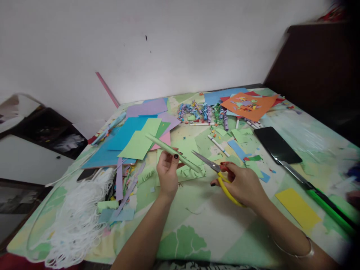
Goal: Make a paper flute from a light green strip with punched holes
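Observation:
My left hand (168,172) pinches a thin rolled strip of light green paper (163,145), which slants down to the right and has small cuts along its lower end. Yellow-handled scissors (206,160) are in my right hand (244,183), with fingers in the loops. Their blades point up and left, slightly apart, close to the lower part of the green roll but not around it. Under the roll lies a light green sheet (188,148) on the patterned tablecloth.
Coloured sheets (126,133) and white string (75,221) are at the left. Curled paper pieces (205,112) and an orange sheet (253,107) lie at the back. At the right are a black phone (277,144), a green-handled cutting tool (323,204) and a yellow card (297,208).

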`<state>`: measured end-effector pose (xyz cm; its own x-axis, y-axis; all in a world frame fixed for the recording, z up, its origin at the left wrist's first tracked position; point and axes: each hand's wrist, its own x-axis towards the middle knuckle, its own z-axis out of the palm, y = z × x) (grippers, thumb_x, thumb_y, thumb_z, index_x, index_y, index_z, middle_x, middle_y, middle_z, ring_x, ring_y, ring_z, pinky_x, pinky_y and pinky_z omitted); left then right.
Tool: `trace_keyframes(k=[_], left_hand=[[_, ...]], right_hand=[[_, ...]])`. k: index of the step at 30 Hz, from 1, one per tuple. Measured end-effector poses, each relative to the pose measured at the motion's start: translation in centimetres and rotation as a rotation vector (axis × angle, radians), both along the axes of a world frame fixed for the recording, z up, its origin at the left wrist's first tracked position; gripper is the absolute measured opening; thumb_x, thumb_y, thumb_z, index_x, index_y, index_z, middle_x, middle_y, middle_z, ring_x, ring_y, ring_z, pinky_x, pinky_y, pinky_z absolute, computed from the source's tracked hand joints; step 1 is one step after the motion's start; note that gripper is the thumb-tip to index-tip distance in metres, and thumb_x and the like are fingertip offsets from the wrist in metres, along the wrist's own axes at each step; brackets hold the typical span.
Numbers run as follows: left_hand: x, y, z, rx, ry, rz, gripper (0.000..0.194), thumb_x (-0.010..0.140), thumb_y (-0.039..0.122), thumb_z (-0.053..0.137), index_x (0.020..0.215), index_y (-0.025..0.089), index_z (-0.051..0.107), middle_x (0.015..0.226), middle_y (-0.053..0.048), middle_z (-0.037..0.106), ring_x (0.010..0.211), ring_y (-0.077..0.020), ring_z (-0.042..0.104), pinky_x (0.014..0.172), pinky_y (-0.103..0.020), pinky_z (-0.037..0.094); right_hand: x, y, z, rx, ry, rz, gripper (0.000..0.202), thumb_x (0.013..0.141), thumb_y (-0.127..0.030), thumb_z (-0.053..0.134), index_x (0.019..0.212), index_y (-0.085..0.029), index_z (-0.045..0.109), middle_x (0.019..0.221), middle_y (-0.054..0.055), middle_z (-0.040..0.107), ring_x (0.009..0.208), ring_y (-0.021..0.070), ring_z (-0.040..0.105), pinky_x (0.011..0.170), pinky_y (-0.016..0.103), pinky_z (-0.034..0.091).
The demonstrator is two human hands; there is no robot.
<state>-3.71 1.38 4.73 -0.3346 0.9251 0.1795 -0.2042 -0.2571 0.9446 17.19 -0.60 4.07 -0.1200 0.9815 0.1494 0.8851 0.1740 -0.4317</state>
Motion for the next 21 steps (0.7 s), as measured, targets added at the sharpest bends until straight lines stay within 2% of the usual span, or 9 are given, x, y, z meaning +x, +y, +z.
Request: trace_keyframes(k=[2,4,7,10,12,13,15,17,21], left_hand=[[-0.2,0.2,0.0,-0.005,-0.001,0.015,0.025,0.076,0.037,0.067,0.091,0.018,0.059,0.079,0.000,0.056,0.071,-0.0102,0.058,0.058,-0.020,0.054],[-0.3,0.3,0.1,-0.012,-0.008,0.020,0.026,0.075,0.038,0.068,0.087,0.017,0.058,0.077,0.001,0.054,0.069,-0.0097,0.056,0.058,-0.020,0.053],[-0.2,0.4,0.1,-0.031,-0.002,0.010,0.028,0.073,0.038,0.069,0.083,0.016,0.055,0.072,0.003,0.052,0.065,-0.0093,0.054,0.058,-0.021,0.051],[-0.1,0.6,0.1,-0.049,0.016,-0.006,0.030,0.070,0.038,0.071,0.079,0.016,0.052,0.069,0.003,0.051,0.061,-0.0090,0.052,0.056,-0.021,0.048],[-0.1,0.7,0.0,-0.058,0.031,-0.017,0.031,0.069,0.039,0.072,0.077,0.016,0.053,0.069,0.002,0.051,0.060,-0.0085,0.049,0.054,-0.020,0.044],[-0.1,0.8,0.0,-0.058,0.036,-0.020,0.031,0.069,0.039,0.072,0.076,0.016,0.053,0.068,0.003,0.050,0.059,-0.0082,0.047,0.053,-0.019,0.041],[-0.2,0.9,0.0,-0.045,0.038,-0.023,0.030,0.069,0.039,0.072,0.075,0.015,0.053,0.067,0.003,0.048,0.060,-0.0078,0.045,0.053,-0.018,0.038],[-0.4,0.9,0.0,-0.036,0.030,-0.024,0.030,0.068,0.038,0.072,0.074,0.015,0.054,0.066,0.003,0.047,0.060,-0.0079,0.043,0.052,-0.018,0.036],[-0.8,1.0,0.2,-0.027,0.014,-0.024,0.030,0.067,0.039,0.072,0.072,0.015,0.055,0.064,0.003,0.046,0.059,-0.0086,0.042,0.051,-0.019,0.034]], right_hand=[[1.1,0.2,0.5,-0.029,-0.038,-0.015,0.034,0.072,-0.050,0.057,0.086,-0.020,0.064,0.058,-0.001,0.061,0.053,0.0177,0.059,0.047,0.026,0.035],[2.4,0.1,1.0,-0.088,-0.051,0.030,0.034,0.069,-0.045,0.060,0.094,-0.022,0.064,0.058,-0.003,0.061,0.053,0.0174,0.059,0.046,0.025,0.036],[4.3,-0.9,1.3,-0.172,-0.060,0.190,0.019,0.063,-0.034,0.065,0.078,-0.023,0.062,0.071,-0.001,0.065,0.061,0.0174,0.061,0.050,0.025,0.044],[6.4,-2.2,0.0,-0.202,-0.054,0.252,0.016,0.066,-0.023,0.058,0.080,-0.023,0.063,0.088,0.004,0.069,0.076,0.0200,0.065,0.060,0.027,0.052],[7.8,-2.8,-1.3,-0.195,-0.069,0.255,0.027,0.063,-0.020,0.057,0.088,-0.022,0.065,0.099,0.007,0.069,0.090,0.0236,0.066,0.073,0.031,0.055],[8.4,-3.1,-2.0,-0.170,-0.081,0.260,0.037,0.059,-0.021,0.061,0.096,-0.021,0.066,0.107,0.009,0.068,0.099,0.0272,0.064,0.081,0.035,0.054],[9.3,-3.4,-2.8,-0.135,-0.091,0.268,0.046,0.058,-0.027,0.066,0.104,-0.021,0.067,0.112,0.011,0.067,0.105,0.0310,0.061,0.088,0.040,0.052],[9.8,-3.7,-3.0,-0.140,-0.079,0.321,0.045,0.063,-0.033,0.065,0.107,-0.023,0.068,0.113,0.011,0.067,0.107,0.0313,0.061,0.090,0.041,0.052],[10.7,-3.7,-1.9,-0.196,-0.052,0.381,0.033,0.077,-0.036,0.056,0.107,-0.032,0.069,0.113,0.005,0.068,0.104,0.0275,0.063,0.086,0.036,0.054]])
